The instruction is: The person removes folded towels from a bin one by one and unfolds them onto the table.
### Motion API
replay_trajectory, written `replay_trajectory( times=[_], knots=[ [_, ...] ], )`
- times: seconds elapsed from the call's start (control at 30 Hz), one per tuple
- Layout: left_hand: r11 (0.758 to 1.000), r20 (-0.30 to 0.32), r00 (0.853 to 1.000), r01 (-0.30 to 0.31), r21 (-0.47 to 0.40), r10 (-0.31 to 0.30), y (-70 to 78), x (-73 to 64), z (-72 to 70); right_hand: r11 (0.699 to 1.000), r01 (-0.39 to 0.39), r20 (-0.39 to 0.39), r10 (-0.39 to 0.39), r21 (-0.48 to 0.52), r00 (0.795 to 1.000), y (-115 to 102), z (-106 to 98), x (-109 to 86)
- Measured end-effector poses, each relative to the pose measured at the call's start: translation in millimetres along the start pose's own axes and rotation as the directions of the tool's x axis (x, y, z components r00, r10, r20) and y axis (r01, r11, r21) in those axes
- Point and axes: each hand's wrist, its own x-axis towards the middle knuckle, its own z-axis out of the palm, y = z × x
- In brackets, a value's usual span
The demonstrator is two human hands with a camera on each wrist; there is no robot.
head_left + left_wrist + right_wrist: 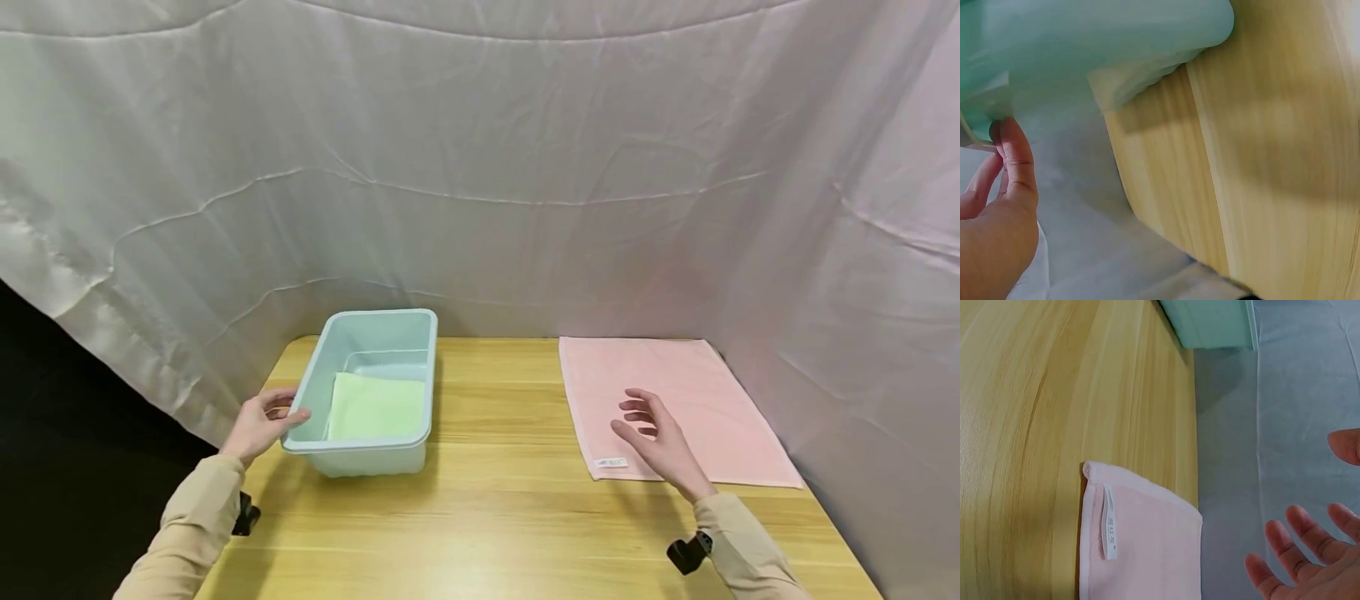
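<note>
My left hand point(258, 425) pinches the left rim of a light blue-green plastic bin point(352, 447), thumb over the edge. In the left wrist view the fingers point(1017, 156) meet the rim from outside, and the bin's side point(1116, 37) looks slightly raised above the table. A folded pale green cloth point(377, 408) lies inside the bin. On the right, a pink towel point(667, 367) is spread flat, its white label point(611, 462) at the near left corner. My right hand point(667, 446) hovers over this towel, fingers loosely bent and holding nothing.
The wooden table point(495, 517) runs between bin and towel. Grey-white curtain fabric point(510, 167) hangs close behind the table and along both sides. A dark area point(67, 467) lies off the left edge. Small black cameras sit on both wrists.
</note>
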Motion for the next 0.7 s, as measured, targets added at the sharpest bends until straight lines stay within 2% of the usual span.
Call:
replay_trajectory(
  times=[0.23, 0.53, 0.7],
  knots=[
    [0.998, 0.048, 0.999, 0.002, -0.061, 0.001, 15.6, -5.8, 23.9, 0.999, 0.023, 0.013, -0.023, -0.023, 1.0, -6, 4, -0.2],
    [0.994, 0.061, 0.998, -0.009, -0.105, 0.015, 30.1, -14.2, 48.8, 0.998, 0.06, 0.044, -0.059, -0.035, 0.997, -13, 11, 3.0],
    [0.995, 0.068, 0.998, -0.012, -0.1, 0.018, 36.3, -17.8, 59.7, 0.995, 0.091, 0.065, -0.088, -0.047, 0.994, -21, 17, 6.4]
  ],
)
